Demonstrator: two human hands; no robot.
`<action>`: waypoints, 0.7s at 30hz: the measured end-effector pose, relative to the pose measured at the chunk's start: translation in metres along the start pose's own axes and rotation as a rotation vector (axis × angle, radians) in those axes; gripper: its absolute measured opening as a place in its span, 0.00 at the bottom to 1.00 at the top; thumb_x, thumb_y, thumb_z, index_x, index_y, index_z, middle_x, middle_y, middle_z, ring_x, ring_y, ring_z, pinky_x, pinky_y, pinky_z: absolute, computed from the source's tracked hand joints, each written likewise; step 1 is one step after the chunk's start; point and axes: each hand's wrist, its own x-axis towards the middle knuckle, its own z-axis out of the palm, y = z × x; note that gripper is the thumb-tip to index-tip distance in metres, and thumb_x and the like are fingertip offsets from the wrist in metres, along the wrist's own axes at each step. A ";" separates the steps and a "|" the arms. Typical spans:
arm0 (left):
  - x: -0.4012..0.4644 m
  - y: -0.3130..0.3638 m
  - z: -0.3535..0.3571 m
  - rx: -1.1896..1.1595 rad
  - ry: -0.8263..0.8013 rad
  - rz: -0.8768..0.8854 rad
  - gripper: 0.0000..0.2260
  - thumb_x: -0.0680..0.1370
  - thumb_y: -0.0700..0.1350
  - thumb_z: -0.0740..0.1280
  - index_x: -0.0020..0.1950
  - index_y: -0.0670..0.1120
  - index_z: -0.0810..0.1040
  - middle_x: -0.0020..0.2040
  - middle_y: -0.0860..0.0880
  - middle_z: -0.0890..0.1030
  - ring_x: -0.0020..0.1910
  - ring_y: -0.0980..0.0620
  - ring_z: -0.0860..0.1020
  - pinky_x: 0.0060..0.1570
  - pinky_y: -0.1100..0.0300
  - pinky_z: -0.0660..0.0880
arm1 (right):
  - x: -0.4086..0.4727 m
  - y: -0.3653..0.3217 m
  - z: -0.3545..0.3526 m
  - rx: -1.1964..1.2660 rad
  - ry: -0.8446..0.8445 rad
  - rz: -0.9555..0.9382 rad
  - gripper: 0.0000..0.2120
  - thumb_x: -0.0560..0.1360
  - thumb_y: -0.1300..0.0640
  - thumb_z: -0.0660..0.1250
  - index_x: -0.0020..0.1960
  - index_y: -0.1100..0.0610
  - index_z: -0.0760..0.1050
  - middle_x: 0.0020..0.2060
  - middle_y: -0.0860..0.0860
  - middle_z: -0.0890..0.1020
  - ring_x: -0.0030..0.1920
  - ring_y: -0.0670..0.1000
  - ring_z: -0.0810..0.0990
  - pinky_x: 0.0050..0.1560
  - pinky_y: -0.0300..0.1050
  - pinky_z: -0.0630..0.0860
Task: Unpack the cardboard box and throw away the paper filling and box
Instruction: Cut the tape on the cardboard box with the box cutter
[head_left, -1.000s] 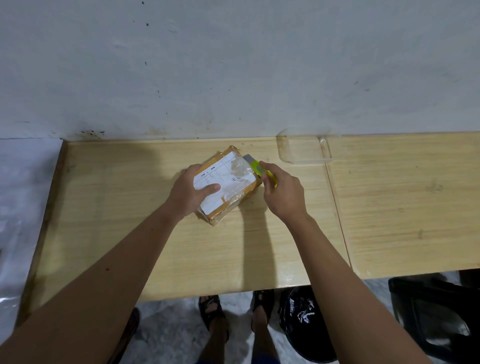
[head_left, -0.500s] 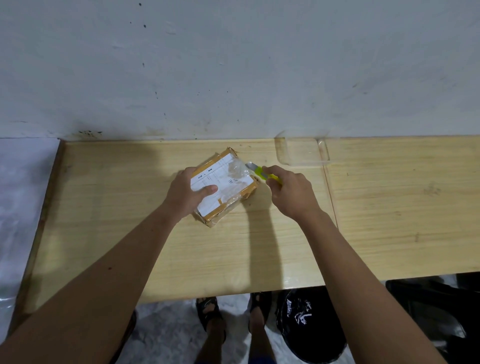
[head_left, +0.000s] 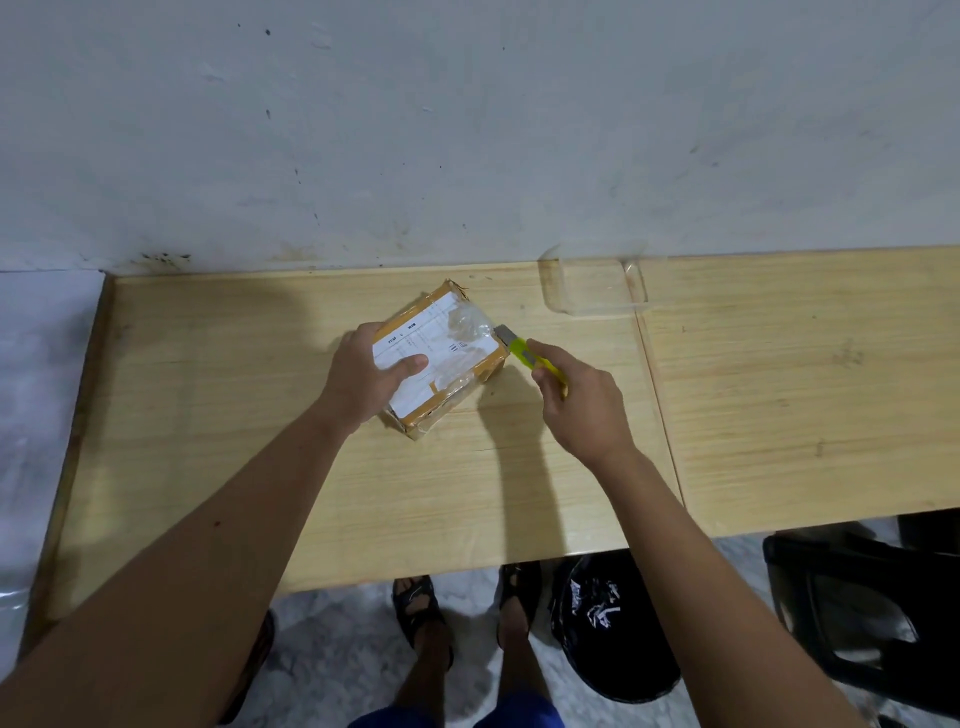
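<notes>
A small taped cardboard box (head_left: 457, 345) with a white shipping label lies at an angle on the wooden table (head_left: 260, 467). My left hand (head_left: 363, 379) grips its left side, thumb pressed on the label. My right hand (head_left: 584, 405) holds a yellow-green utility knife (head_left: 530, 356). The knife's grey tip touches the box's right top edge, by a patch of crinkled clear tape. The box is closed, so its contents are hidden.
A clear plastic tray (head_left: 592, 286) sits at the back of the table by the wall. A second table (head_left: 805, 389) adjoins on the right. Under the front edge stand a black bin with a bag (head_left: 613, 623) and a black chair (head_left: 857, 608); my sandalled feet are there too.
My right hand has drawn back to the right, away from the box, so more of the knife shows. My left hand keeps its grip on the box.
</notes>
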 end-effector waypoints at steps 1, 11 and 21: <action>-0.002 0.001 0.001 -0.019 0.007 -0.019 0.31 0.71 0.55 0.80 0.69 0.46 0.74 0.61 0.45 0.78 0.60 0.46 0.78 0.59 0.46 0.79 | -0.010 0.001 0.004 0.042 0.047 0.034 0.16 0.82 0.54 0.63 0.69 0.43 0.76 0.40 0.49 0.86 0.42 0.56 0.82 0.45 0.50 0.78; -0.014 0.020 0.025 -0.057 0.066 -0.165 0.45 0.55 0.75 0.72 0.63 0.47 0.74 0.58 0.49 0.81 0.55 0.47 0.82 0.54 0.45 0.81 | -0.051 -0.011 0.030 0.298 0.177 0.262 0.16 0.83 0.54 0.61 0.69 0.44 0.75 0.37 0.42 0.80 0.35 0.45 0.77 0.46 0.46 0.76; -0.011 0.020 0.027 0.096 0.006 -0.116 0.44 0.56 0.78 0.71 0.57 0.46 0.76 0.53 0.51 0.82 0.52 0.49 0.82 0.52 0.48 0.82 | -0.043 -0.014 0.033 0.326 0.161 0.287 0.16 0.83 0.54 0.61 0.70 0.46 0.76 0.39 0.45 0.83 0.38 0.48 0.80 0.44 0.46 0.77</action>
